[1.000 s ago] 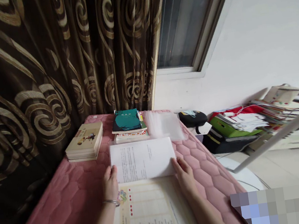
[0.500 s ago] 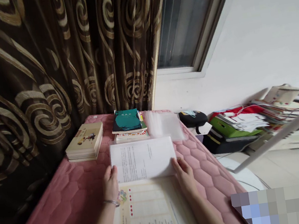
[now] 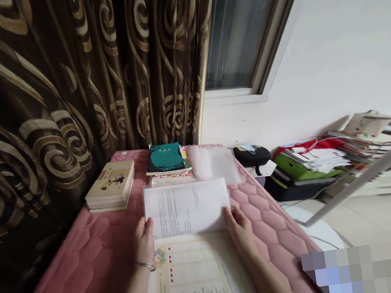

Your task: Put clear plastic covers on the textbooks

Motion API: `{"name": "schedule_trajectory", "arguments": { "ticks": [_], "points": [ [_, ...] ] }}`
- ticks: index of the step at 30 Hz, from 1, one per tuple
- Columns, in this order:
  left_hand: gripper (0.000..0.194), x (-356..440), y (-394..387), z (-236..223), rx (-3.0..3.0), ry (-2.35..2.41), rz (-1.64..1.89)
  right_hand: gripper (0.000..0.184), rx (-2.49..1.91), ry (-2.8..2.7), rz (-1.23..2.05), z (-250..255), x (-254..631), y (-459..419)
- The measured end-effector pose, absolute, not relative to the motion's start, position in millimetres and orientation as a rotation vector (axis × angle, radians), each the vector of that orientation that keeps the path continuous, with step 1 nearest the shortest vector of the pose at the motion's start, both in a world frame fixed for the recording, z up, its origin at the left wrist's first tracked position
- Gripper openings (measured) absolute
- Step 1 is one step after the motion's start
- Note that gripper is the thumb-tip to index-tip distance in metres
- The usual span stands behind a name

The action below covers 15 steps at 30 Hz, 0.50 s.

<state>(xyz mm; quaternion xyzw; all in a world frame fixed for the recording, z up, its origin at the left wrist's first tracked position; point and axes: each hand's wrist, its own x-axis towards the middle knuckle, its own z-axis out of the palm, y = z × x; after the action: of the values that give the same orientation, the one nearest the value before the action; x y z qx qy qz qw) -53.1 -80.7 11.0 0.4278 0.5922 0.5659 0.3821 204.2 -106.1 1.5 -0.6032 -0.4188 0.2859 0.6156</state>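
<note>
An open book point(image 3: 194, 268) lies in front of me, one printed page above the fold and a page with red dots and a flower picture below it. My left hand point(image 3: 144, 235), a bracelet at its wrist, pinches the left edge of the upper white page point(image 3: 186, 208). On the opposite edge my right hand point(image 3: 239, 225) grips the same page with its thumb on top and fingers curled. Just past the book are a teal book point(image 3: 165, 158) on a small stack and some clear plastic sheets point(image 3: 216, 163).
A pile of tan books point(image 3: 110, 185) stands on the left of the pink quilted mattress point(image 3: 98, 257). Beyond is a patterned curtain point(image 3: 115, 65). On the right are a black case point(image 3: 253, 155), heaped papers point(image 3: 313, 156) and a white fan point(image 3: 360, 181).
</note>
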Motion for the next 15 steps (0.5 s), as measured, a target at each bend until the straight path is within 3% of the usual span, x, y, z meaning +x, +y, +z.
{"name": "schedule_trajectory", "arguments": {
  "ticks": [15],
  "points": [
    [0.043,-51.5,-83.5,16.2,1.060,1.386,1.399,0.038,-1.400,-1.001,0.624,2.9,203.5,-106.1]
  ]
}}
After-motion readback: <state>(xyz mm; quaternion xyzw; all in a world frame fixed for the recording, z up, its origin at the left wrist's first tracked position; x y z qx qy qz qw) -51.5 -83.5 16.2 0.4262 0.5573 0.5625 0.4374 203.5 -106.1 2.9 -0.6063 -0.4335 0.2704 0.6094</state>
